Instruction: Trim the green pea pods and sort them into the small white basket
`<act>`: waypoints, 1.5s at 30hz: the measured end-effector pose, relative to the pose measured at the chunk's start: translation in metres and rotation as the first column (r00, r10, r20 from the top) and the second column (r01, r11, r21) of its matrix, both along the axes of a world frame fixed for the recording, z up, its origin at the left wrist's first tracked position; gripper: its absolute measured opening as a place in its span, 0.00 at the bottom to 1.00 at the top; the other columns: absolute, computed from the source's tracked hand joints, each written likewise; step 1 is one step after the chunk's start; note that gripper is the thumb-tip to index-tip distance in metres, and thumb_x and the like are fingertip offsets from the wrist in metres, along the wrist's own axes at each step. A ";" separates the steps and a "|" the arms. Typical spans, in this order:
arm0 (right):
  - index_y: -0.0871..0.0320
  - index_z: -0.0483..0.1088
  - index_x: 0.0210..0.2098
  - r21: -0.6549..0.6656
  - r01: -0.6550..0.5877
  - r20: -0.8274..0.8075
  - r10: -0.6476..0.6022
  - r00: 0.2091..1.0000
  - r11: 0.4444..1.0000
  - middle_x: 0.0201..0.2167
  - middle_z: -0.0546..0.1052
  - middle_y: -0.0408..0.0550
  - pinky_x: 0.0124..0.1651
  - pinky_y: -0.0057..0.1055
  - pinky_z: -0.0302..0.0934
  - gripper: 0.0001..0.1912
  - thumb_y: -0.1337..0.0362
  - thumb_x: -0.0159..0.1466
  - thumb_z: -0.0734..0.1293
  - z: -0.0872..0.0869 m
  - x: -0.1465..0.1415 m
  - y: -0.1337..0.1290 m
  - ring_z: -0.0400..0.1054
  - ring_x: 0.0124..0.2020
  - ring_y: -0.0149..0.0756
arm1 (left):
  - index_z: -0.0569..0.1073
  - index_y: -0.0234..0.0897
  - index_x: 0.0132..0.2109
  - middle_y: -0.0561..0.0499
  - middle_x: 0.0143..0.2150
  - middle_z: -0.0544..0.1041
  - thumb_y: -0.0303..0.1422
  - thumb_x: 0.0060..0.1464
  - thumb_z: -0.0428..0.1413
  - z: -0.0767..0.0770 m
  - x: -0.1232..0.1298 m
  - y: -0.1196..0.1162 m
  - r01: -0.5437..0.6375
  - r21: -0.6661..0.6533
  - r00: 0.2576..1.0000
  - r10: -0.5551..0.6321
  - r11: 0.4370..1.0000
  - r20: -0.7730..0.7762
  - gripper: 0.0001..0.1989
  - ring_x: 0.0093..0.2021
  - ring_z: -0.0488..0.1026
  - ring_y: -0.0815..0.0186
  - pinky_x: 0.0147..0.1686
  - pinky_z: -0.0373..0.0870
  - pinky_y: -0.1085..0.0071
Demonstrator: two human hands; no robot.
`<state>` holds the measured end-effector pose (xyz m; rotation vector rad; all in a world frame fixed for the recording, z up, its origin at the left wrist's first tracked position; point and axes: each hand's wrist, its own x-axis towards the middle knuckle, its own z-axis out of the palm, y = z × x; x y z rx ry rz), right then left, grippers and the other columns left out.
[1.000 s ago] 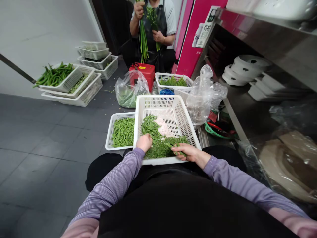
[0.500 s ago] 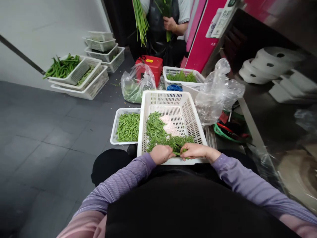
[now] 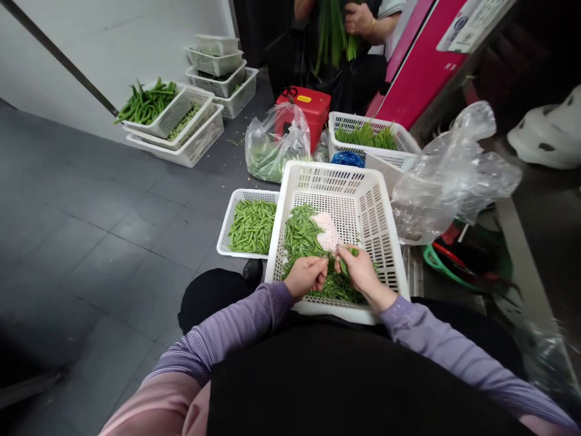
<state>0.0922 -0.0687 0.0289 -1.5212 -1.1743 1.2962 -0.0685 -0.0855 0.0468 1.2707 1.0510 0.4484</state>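
A large white basket (image 3: 390, 242) sits in front of me with green pods (image 3: 299, 233) at its left and a darker heap of trimmings (image 3: 338, 287) at the near end. Above the heap, my left hand (image 3: 307, 275) is closed, its fingertips pinched on something too small to make out. Just right of it, my right hand (image 3: 357, 269) is closed round a few green pods (image 3: 347, 260). The fingertips of both hands are close together. A smaller white basket (image 3: 222, 242) full of green pods stands against the large one's left side.
Stacked baskets (image 3: 204, 142) stand at the back left. A plastic bag (image 3: 258, 151), a red box (image 3: 318, 100) and a basket of greens (image 3: 333, 142) lie beyond. Crumpled plastic (image 3: 445, 175) is at the right. Across from me, a person's hand (image 3: 361, 21) holds long green stalks.
Both my hands have risen off the basket's near edge to above the heap. The view has shifted, so the surroundings sit differently. The other person's stalks are lower and closer together.
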 end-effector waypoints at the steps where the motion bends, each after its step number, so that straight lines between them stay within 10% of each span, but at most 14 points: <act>1: 0.58 0.63 0.28 -0.045 0.117 0.012 -0.116 0.993 0.992 0.18 0.67 0.41 0.22 0.25 0.57 0.16 0.52 0.59 0.58 -0.012 0.000 0.009 0.59 0.16 0.27 | 0.63 0.34 0.27 0.54 0.20 0.64 0.41 0.56 0.39 -0.005 0.001 -0.002 0.082 0.067 0.993 -0.076 0.994 -0.089 0.18 0.19 0.64 0.72 0.20 0.62 0.75; 7: 0.59 0.66 0.24 -0.257 0.040 0.374 0.062 0.925 0.965 0.24 0.72 0.47 0.31 0.27 0.60 0.08 0.62 0.48 0.69 -0.067 -0.006 0.073 0.67 0.29 0.34 | 0.70 0.33 0.42 0.42 0.46 0.68 0.28 0.44 0.53 -0.033 0.002 -0.009 0.553 0.394 0.764 -0.257 0.735 -0.592 0.14 0.46 0.66 0.60 0.47 0.63 0.66; 11: 0.59 0.65 0.18 -0.332 -0.075 0.415 0.217 0.883 0.940 0.25 0.73 0.50 0.37 0.27 0.57 0.10 0.70 0.43 0.72 -0.076 -0.013 0.083 0.67 0.39 0.40 | 0.72 0.33 0.34 0.42 0.35 0.73 0.31 0.53 0.45 -0.030 0.000 0.001 0.555 0.291 0.690 -0.236 0.780 -0.684 0.12 0.38 0.70 0.60 0.42 0.66 0.65; 16: 0.61 0.65 0.21 -0.461 -0.134 0.246 0.271 0.930 0.877 0.20 0.71 0.48 0.19 0.24 0.53 0.08 0.63 0.54 0.65 -0.052 0.009 0.052 0.61 0.18 0.28 | 0.70 0.33 0.35 0.44 0.33 0.75 0.31 0.55 0.42 -0.021 -0.001 0.008 0.406 0.287 0.720 -0.110 0.868 -0.685 0.13 0.34 0.72 0.62 0.37 0.66 0.68; 22: 0.61 0.64 0.26 -0.547 -0.135 -0.254 -0.011 0.967 0.826 0.17 0.67 0.41 0.11 0.18 0.43 0.08 0.65 0.51 0.67 -0.008 0.016 -0.005 0.53 0.13 0.21 | 0.70 0.34 0.37 0.47 0.31 0.74 0.35 0.57 0.41 -0.015 0.008 0.000 0.428 0.417 0.823 -0.154 0.802 -0.547 0.14 0.32 0.71 0.66 0.34 0.65 0.72; 31: 0.61 0.62 0.20 -0.344 -0.021 -0.186 -0.046 0.982 0.939 0.13 0.65 0.39 0.09 0.19 0.44 0.12 0.61 0.47 0.69 0.015 -0.004 -0.042 0.51 0.10 0.21 | 0.72 0.35 0.30 0.48 0.27 0.74 0.33 0.52 0.45 -0.007 0.011 -0.020 0.455 0.565 0.811 -0.059 0.688 -0.582 0.12 0.28 0.70 0.66 0.31 0.64 0.73; 42: 0.64 0.64 0.23 -0.476 -0.440 -0.487 0.189 0.853 0.761 0.13 0.58 0.36 0.11 0.16 0.36 0.11 0.62 0.50 0.67 0.041 0.027 -0.058 0.47 0.12 0.18 | 0.73 0.35 0.32 0.48 0.28 0.73 0.33 0.53 0.44 -0.012 -0.017 0.009 0.207 0.453 0.719 0.179 0.867 -0.671 0.14 0.30 0.70 0.64 0.31 0.64 0.71; 45: 0.64 0.64 0.23 -0.512 -0.453 -0.517 0.158 0.841 0.730 0.13 0.56 0.35 0.11 0.15 0.35 0.11 0.61 0.50 0.67 0.041 0.033 -0.059 0.46 0.12 0.18 | 0.69 0.35 0.45 0.46 0.39 0.72 0.30 0.55 0.43 -0.008 -0.018 0.006 0.244 0.523 0.717 0.211 0.817 -0.664 0.15 0.36 0.70 0.65 0.36 0.65 0.70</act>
